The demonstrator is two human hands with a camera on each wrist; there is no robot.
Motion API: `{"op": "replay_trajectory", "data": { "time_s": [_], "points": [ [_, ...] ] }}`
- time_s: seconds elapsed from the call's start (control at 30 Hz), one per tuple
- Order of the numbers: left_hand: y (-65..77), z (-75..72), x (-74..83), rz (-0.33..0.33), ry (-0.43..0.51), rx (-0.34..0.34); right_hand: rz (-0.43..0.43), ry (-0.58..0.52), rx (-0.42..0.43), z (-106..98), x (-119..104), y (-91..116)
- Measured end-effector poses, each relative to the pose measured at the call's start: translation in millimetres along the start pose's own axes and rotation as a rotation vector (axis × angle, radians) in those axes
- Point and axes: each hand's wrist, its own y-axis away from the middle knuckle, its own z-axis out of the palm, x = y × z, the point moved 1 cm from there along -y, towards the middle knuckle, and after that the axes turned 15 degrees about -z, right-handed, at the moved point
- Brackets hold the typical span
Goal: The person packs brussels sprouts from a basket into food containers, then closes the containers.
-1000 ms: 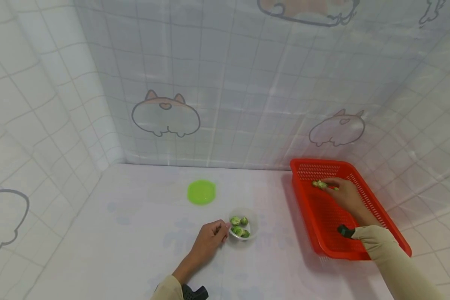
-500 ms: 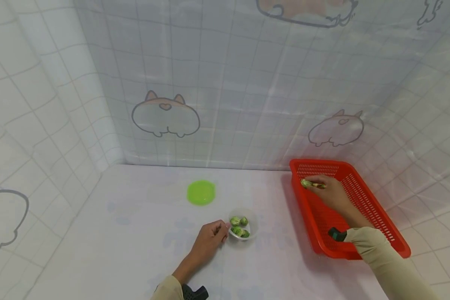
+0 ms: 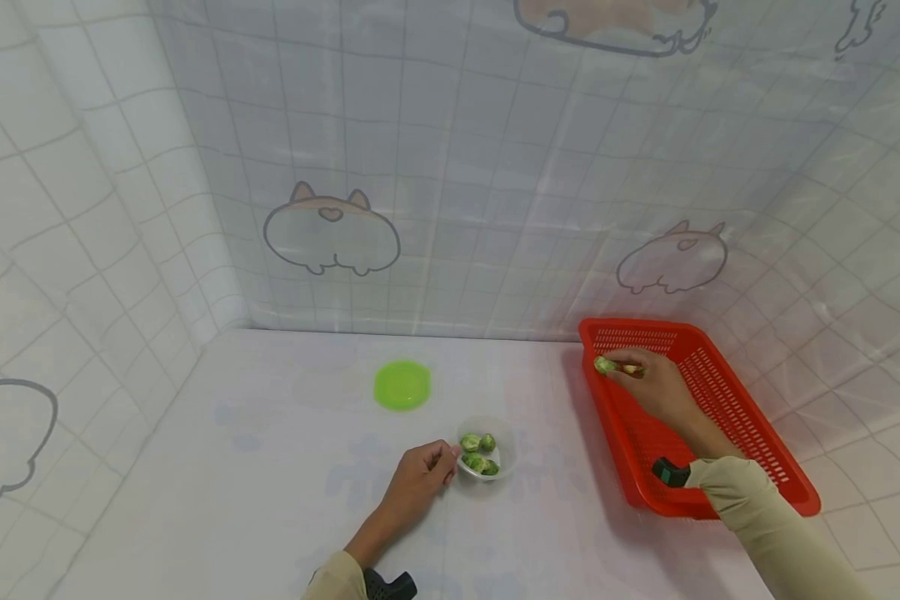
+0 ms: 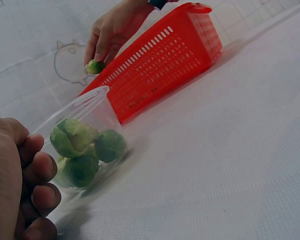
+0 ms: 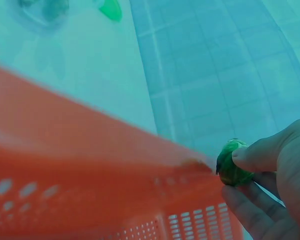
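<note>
Our hands were well apart, each clamped on something: between thumb and fingers, our right hand pinched a Brussels sprout, while our left hand, fingers curled, held the clear bowl by its left rim. The sprout in our right fingers was over the far left part of the red basket, close to the rim; behind it, more green showed between our fingers, too small to make out. Four other sprouts lay together inside the bowl, which stood on the white table left of the basket. Beyond the bowl and a little left, a lime-green disc lay flat. At the back of the table rose a grid-patterned covering with cartoon animals
</note>
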Motion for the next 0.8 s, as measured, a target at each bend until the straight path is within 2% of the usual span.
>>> {"op": "replay_trajectory", "data": {
  "time_s": [0.1, 0.27, 0.43, 0.8],
  "points": [
    [0.2, -0.2, 0.3, 0.001, 0.006, -0.003, -0.014, -0.024, 0.0, 3.2, -6.3, -2.0],
    [0.2, -0.2, 0.5, 0.008, 0.01, -0.006, -0.006, -0.131, -0.021, 9.9, -21.0, -5.3],
    [0.8, 0.1, 0.2, 0.006, -0.007, -0.003, -0.014, -0.154, -0.06, 19.5, -37.5, -6.5],
    [3.3, 1.2, 0.9, 0.003, 0.017, -0.003, -0.111, -0.308, -0.091, 46.7, -62.1, -3.7]
  ]
}}
